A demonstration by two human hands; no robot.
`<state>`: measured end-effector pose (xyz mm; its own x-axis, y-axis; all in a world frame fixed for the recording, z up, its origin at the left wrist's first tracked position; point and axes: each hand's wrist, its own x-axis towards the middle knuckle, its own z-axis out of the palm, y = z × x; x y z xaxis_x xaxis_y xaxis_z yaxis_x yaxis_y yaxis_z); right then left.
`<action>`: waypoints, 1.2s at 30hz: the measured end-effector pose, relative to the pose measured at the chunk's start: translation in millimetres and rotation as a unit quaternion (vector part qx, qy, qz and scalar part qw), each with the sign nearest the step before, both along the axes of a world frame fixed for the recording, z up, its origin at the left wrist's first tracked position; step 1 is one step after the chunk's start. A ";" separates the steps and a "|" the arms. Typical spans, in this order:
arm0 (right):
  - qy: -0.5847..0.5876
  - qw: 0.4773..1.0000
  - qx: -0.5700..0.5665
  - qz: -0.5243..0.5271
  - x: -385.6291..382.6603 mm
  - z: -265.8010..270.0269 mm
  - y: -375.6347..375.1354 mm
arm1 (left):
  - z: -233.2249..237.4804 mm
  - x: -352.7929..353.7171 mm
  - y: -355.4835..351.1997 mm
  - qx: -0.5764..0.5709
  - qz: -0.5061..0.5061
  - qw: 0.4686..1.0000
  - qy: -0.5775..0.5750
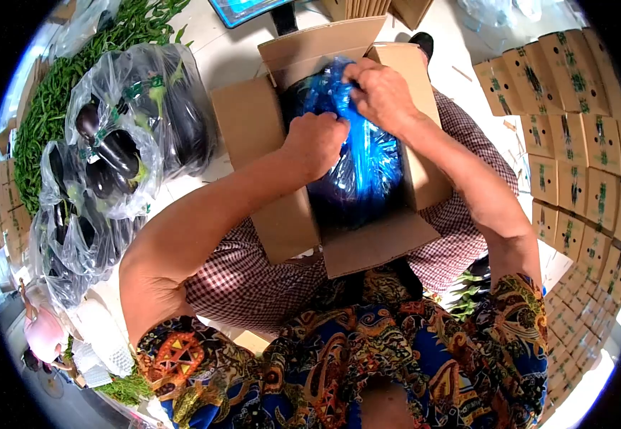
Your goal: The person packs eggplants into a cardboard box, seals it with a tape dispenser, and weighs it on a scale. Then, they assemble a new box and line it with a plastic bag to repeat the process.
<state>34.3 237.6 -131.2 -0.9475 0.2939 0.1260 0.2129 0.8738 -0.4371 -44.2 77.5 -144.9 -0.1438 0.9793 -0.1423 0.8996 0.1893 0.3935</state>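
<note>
An open cardboard box (418, 143) stands between my legs with its flaps spread outward. Inside it lies a blue plastic bag (368, 168), bulging with dark contents that I cannot make out clearly. My left hand (318, 143) is closed on the bag's gathered upper part, on its left side. Just above and to the right, my right hand (378, 93) pinches the bunched blue plastic near the bag's top. The two hands are close together but apart, both over the box opening.
Clear bags of eggplants (117, 154) lie at the left beside a pile of green peppers (42, 129). Stacked cartons (575, 143) line the right. A blue-rimmed tray or screen (250, 8) is at the top. Another person in pink (45, 332) is at lower left.
</note>
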 end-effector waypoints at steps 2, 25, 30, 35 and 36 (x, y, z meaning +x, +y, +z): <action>0.000 0.997 0.068 0.046 -12.1 -10.6 -6.6 | -2.8 -2.9 1.9 -0.005 -0.020 1.000 0.014; -0.016 0.929 0.251 0.272 18.8 -3.1 -19.9 | -33.5 -43.8 14.5 0.050 -0.098 0.989 0.103; -0.152 0.885 0.320 0.301 2.2 -14.1 -30.9 | -47.9 -64.6 15.8 0.075 -0.196 0.972 0.110; -0.297 0.813 0.371 0.335 4.8 -29.2 -49.8 | 27.7 -60.1 -0.4 0.103 -0.001 0.995 -0.014; -0.303 0.809 0.378 0.333 -0.2 -29.0 -53.7 | 26.8 -60.1 0.8 0.130 0.003 0.991 -0.013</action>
